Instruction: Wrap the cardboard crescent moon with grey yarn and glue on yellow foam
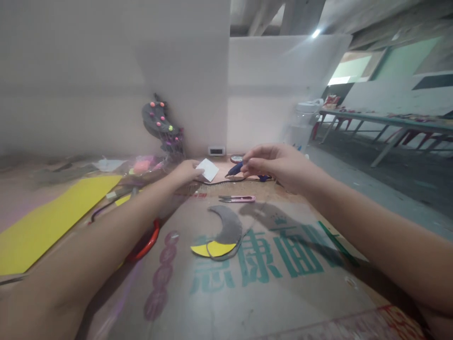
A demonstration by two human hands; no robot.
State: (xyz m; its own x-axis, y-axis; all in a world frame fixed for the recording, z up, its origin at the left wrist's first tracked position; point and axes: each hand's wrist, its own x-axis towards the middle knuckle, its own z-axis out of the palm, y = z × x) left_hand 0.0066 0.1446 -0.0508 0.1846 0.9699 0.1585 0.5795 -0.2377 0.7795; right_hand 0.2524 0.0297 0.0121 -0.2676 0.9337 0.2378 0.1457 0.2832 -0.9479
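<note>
My left hand [184, 174] pinches a small white piece of card [208, 170] by its left edge, at the back of the table. Across from it, my right hand [271, 163] grips a blue pen [235, 169], its pointed tip aimed down and left, apart from the card. Closer to me lie thread snips [237, 199] with pink handles. Below them rests a grey felt crescent [228, 224] with a yellow crescent-shaped piece [212, 249] partly under it and a loose grey thread across both.
A printed plastic sheet [198, 307] covers the work surface. Yellow sheet material [60, 222] and a red-orange handle [146, 245] are at left. Behind stand a grey pincushion [155, 118] with coloured pins, a small display device [216, 151] and a clear bottle [302, 123].
</note>
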